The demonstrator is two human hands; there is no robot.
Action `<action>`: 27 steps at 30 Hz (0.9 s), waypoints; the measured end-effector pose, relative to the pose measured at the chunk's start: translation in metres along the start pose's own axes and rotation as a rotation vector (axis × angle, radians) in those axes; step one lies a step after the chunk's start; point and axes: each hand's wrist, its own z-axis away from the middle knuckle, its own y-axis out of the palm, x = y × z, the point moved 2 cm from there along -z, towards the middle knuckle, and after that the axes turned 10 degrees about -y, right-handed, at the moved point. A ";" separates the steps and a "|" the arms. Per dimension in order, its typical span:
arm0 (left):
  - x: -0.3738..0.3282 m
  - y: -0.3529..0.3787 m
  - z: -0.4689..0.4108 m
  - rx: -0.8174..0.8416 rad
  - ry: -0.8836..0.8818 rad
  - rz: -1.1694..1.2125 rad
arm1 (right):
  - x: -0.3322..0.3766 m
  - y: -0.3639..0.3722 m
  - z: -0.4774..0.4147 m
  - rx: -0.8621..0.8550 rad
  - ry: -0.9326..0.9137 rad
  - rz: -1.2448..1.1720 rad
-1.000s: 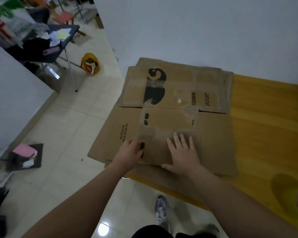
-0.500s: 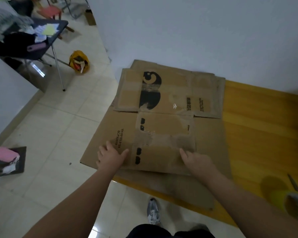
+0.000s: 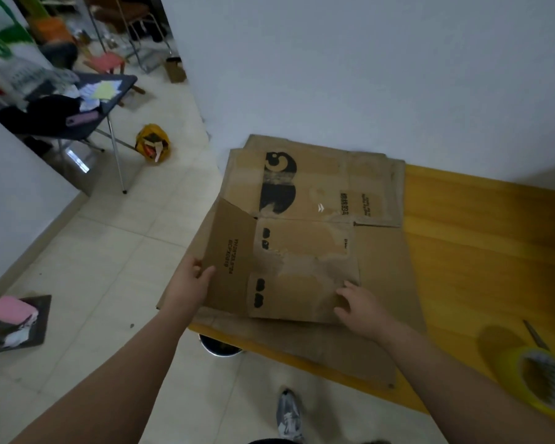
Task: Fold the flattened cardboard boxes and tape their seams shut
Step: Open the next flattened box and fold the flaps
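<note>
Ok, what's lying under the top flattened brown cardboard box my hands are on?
More flattened brown cardboard, stacked on the yellow wooden table. The left hand grips the raised flap of the top box. How many sheets lie beneath is hidden.

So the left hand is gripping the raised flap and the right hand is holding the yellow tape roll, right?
Not quite. The head view shows the left hand gripping the raised flap, but the right hand is on the cardboard box's near right corner; the yellow tape roll lies apart on the table, untouched.
</note>
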 end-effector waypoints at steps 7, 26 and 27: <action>-0.057 -0.037 0.065 -0.127 0.251 0.214 | 0.047 -0.048 0.025 -0.177 -0.100 -0.150; -0.257 -0.077 0.305 -0.633 1.464 -0.588 | 0.047 -0.222 0.256 -1.452 -0.446 -0.757; -0.252 -0.076 0.305 -0.650 1.506 -0.661 | 0.035 -0.222 0.263 -1.498 -0.451 -0.751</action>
